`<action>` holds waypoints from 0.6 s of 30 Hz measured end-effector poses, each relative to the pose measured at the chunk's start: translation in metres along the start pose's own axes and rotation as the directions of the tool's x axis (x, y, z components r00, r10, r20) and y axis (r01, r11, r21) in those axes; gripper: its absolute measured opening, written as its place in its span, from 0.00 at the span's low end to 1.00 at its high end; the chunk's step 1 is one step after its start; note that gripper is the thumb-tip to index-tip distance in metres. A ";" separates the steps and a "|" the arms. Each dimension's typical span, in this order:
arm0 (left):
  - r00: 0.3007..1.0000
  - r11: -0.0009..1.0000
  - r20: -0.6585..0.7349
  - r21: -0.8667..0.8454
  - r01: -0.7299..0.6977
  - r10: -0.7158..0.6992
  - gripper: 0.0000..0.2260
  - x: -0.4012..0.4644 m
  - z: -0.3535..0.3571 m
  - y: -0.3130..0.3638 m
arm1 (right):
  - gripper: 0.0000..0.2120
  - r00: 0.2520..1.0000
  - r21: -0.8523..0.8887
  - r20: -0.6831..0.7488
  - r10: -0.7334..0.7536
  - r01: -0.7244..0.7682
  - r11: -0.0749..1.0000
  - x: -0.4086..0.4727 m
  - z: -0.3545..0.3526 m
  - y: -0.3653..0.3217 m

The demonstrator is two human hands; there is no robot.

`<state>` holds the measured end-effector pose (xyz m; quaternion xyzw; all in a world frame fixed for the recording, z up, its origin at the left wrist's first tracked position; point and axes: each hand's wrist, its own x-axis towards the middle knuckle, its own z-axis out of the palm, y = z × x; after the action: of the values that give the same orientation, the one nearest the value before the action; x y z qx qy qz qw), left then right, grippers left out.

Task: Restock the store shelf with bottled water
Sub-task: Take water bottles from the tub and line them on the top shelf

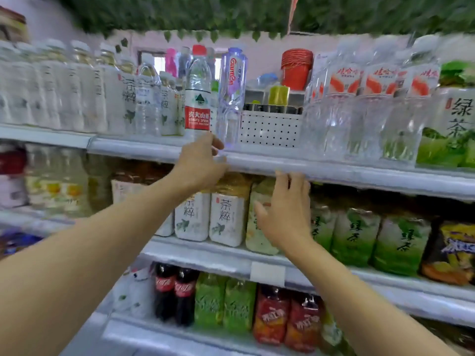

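While your left hand (199, 163) is up at the lip of the top shelf (334, 173), its fingers and thumb curl round the base of the red-labelled water bottle (197, 98), which stands upright on that shelf beside a taller clear bottle with a lilac tint (232, 91). Your right hand (285, 214) hangs spread and holds nothing, its fingertips just under the shelf edge.

Start with the shelf: pale painted metal, smooth, with a rounded front rail that a bottle base will likely slide over easily. Behind the bottles sits a white perforated divider (270, 128), stiff and flat.

Next, the bottle. It looks full, so expect real weight for its size, carried low. Its wall is thin clear plastic with moulded ribs; I judge it will dent under a hard squeeze and may feel slick where bare. The glossy label band around the middle is the stiffest, grippiest girth, so a wrap there should steady it better than the narrow foot you hold now. Tall and slim, it could topple against its neighbour if pushed high.

Smallest, the red screw cap (199, 49): hard, ridged, fine for guiding, poor for lifting.
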<state>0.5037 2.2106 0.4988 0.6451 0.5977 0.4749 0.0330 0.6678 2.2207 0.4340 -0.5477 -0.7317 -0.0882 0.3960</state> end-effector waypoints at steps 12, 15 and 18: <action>0.902 0.869 0.075 0.313 0.383 -0.425 0.20 -0.164 -0.027 -0.148 | 0.34 0.908 0.158 0.390 -0.151 0.095 0.983 -0.121 0.104 -0.043; 0.835 0.806 0.095 0.341 0.485 -0.542 0.22 -0.205 -0.030 -0.186 | 0.34 0.869 0.188 0.458 -0.188 0.112 0.976 -0.157 0.135 -0.060; 0.771 0.752 0.111 0.345 0.562 -0.627 0.23 -0.246 -0.035 -0.222 | 0.34 0.801 0.226 0.559 -0.213 0.100 0.969 -0.193 0.166 -0.077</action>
<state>0.3575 2.0576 0.2413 0.4658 0.8282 0.2712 0.1534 0.5370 2.1430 0.2158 -0.4467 -0.8651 0.1186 0.1948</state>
